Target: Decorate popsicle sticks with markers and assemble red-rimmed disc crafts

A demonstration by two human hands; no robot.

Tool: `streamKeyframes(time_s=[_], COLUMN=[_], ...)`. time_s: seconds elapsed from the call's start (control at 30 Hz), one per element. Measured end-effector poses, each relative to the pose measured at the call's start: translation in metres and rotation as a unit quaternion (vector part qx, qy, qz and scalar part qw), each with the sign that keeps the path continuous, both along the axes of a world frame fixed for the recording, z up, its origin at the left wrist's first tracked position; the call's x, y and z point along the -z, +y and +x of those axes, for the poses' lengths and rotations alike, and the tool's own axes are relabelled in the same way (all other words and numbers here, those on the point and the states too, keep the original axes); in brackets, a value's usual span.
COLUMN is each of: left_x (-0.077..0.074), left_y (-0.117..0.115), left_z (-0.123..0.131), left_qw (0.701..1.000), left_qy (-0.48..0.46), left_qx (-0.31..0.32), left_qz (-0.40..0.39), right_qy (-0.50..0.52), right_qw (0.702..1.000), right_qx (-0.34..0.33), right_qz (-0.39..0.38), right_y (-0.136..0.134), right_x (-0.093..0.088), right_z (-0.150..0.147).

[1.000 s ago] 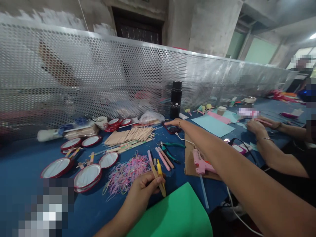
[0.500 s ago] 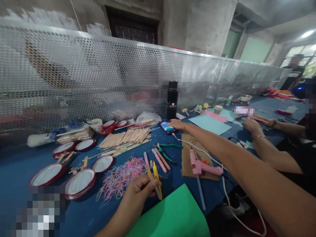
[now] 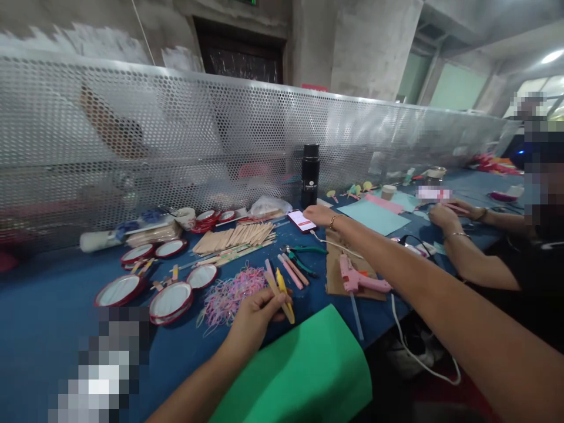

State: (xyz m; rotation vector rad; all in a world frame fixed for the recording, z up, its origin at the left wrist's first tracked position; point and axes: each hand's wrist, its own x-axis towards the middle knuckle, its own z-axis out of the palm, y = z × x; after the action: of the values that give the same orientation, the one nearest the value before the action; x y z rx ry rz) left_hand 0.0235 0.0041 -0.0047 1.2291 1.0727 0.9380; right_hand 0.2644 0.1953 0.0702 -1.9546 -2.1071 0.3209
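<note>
My left hand point(image 3: 261, 306) is closed around a flat wooden craft stick point(image 3: 273, 286) and a yellow pen-like tool point(image 3: 281, 281), held side by side above a green sheet point(image 3: 304, 364). My right hand point(image 3: 318, 216) reaches forward, fingers stretched out at the right edge of a phone point(image 3: 301, 221) that lies on the table with its screen lit. Beside my left hand lies a heap of pastel elastic bands point(image 3: 231, 296). Pink sticks point(image 3: 291, 271) and teal-handled pliers point(image 3: 304, 249) lie between my hands.
A pink glue gun point(image 3: 359, 275) rests on cardboard point(image 3: 335, 258), its white cable trailing off. Wooden sticks point(image 3: 238, 238) and round red-rimmed pieces point(image 3: 171, 301) lie left. A black bottle point(image 3: 311, 176) stands before the perforated metal screen point(image 3: 198, 141). A co-worker's hands point(image 3: 445, 216) work at right.
The phone screen has turned from blue to mostly white, and my right fingers have drawn back toward its right edge. The camera view has shifted slightly. My left hand keeps its hold.
</note>
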Motion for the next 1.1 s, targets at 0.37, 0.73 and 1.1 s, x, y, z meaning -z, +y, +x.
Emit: streamKeyframes(time_s=[0.37,0.73,1.1], left_x=[-0.003,0.001,-0.007], left_y=[0.007,0.016,0.009], left_z=[-0.014,-0.020,-0.022], left_qw=[0.987,0.975,0.954], left_qy=[-0.029,-0.013,0.088], left_qx=[-0.104,-0.131,-0.128], left_qz=[0.120,0.178,0.258], right_qy=[0.215,0.434,0.566], right_qw=[0.967,0.892,0.802], right_qx=[-0.122,-0.069,0.000], right_qz=[0.067,0.108,0.194], right_y=[-0.154,-0.158,-0.158], right_x=[0.060,0.078,0.083], right_z=[-0.112,-0.132,-0.129])
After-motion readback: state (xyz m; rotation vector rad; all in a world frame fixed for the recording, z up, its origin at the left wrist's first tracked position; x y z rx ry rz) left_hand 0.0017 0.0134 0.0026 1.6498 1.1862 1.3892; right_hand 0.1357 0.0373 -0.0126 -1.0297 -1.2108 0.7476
